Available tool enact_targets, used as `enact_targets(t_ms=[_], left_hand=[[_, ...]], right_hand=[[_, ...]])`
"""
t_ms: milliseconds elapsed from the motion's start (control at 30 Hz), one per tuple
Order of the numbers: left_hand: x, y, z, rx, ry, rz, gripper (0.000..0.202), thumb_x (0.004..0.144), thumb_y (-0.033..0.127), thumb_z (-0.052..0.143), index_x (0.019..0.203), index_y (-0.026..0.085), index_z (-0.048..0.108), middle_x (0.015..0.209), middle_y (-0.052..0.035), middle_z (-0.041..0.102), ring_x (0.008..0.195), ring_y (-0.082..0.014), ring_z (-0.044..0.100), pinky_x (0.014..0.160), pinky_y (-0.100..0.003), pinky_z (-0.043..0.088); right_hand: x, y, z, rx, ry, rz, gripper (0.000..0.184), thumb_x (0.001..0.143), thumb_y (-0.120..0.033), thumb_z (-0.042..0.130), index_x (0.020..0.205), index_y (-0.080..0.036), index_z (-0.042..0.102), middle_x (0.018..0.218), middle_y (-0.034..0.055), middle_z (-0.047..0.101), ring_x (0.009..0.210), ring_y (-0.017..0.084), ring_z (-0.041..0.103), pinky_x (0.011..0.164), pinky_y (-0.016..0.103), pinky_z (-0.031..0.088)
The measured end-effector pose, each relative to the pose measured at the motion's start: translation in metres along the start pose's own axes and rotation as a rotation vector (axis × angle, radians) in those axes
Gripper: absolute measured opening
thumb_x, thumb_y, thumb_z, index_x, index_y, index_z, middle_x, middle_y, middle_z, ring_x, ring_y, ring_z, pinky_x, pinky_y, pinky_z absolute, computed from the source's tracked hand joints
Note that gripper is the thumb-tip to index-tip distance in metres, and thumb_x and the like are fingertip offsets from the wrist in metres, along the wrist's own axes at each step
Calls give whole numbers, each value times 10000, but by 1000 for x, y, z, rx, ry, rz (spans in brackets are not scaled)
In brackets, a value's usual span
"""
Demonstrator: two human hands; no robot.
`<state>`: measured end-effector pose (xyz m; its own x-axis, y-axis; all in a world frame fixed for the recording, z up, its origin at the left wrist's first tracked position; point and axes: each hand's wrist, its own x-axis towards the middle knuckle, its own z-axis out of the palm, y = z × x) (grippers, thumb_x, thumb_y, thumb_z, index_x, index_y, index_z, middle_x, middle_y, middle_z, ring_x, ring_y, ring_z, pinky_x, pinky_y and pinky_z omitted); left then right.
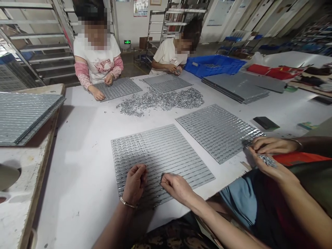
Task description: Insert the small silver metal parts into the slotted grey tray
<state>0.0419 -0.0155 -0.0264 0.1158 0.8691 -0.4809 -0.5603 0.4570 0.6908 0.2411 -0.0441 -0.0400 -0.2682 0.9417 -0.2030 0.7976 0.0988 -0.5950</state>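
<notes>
Bare table point(85, 145) left of grooved tray point(160, 155); metal-piece heap point(160, 100) beyond.

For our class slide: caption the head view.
Both hands, left hand and right hand, rest on a ribbed grey tray.

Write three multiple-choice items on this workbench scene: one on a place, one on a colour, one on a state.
1. Where does the pile of small metal parts lie?
A. mid-table
B. in the crate
C. on the floor

2. What colour is the crate?
A. red
B. blue
C. green

3. How is the left hand?
A. flat open
B. curled, on the nearest tray
C. raised

A: the parts lie loose on the white table. B: the crate's walls are plainly blue. B: the fingers are bent, resting on the tray beside the right hand.
</notes>
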Motion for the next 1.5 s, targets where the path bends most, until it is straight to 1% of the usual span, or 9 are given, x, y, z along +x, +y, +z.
enact_targets(t_ms=[367,600,767,867,1033,1133,1267,1367,1500], left_hand=[[2,-2,-2,-13,-5,9,464,570,431,946,720,150,608,661,27,578,477,-36,391,386,-158,226],[0,-1,-1,-29,4,8,452,578,431,939,756,146,636,686,16,595,496,-40,416,402,-160,238],[2,-2,-3,-112,35,-9,434,602,366,892,901,140,673,761,-27,665,566,-68,501,464,-166,344],[3,-4,-3,-131,51,-7,476,567,344,893,918,140,644,787,-55,700,571,-77,512,461,-168,342],[3,-8,-1,-37,64,44,523,603,504,900,817,177,554,829,-58,724,511,-56,470,427,-165,295],[2,-9,-2,63,-4,40,538,630,582,876,757,179,543,686,7,642,442,-42,385,395,-177,210],[-3,-13,-1,181,-143,8,475,669,545,874,720,155,608,489,87,416,413,-36,259,407,-200,149],[-7,-19,3,163,-232,-67,426,638,476,904,765,150,661,481,81,434,415,-43,257,421,-216,144],[-10,-28,7,155,-296,-84,379,603,403,921,706,163,645,471,65,463,406,-52,274,432,-236,138]], right_hand=[[1,5,2,-40,-32,-57,209,971,-293,502,817,-219,623,808,21,690,787,179,633,695,264,394],[8,2,-8,83,-31,-12,136,924,-289,563,818,-216,607,667,-32,605,620,134,551,604,235,361],[13,5,-5,-27,4,-80,194,948,-272,506,805,-214,624,775,10,671,740,162,606,676,257,389],[14,6,-1,-49,-13,-105,216,959,-270,484,819,-218,640,813,23,694,781,171,624,704,264,406],[16,5,-2,-38,-17,-77,195,932,-260,506,803,-217,645,805,17,688,795,175,627,713,267,408],[15,2,-5,60,2,-60,194,921,-300,531,776,-212,625,709,-11,624,693,151,565,654,253,387],[7,-7,-6,346,151,-29,317,955,-455,526,781,-205,614,623,-35,514,604,130,460,598,246,381],[-3,-13,-4,444,240,-13,352,944,-517,547,852,-196,661,630,-31,501,615,138,460,591,254,392],[-13,-17,-1,592,193,53,431,905,-607,587,878,-186,679,625,-31,497,597,135,476,557,250,417]])
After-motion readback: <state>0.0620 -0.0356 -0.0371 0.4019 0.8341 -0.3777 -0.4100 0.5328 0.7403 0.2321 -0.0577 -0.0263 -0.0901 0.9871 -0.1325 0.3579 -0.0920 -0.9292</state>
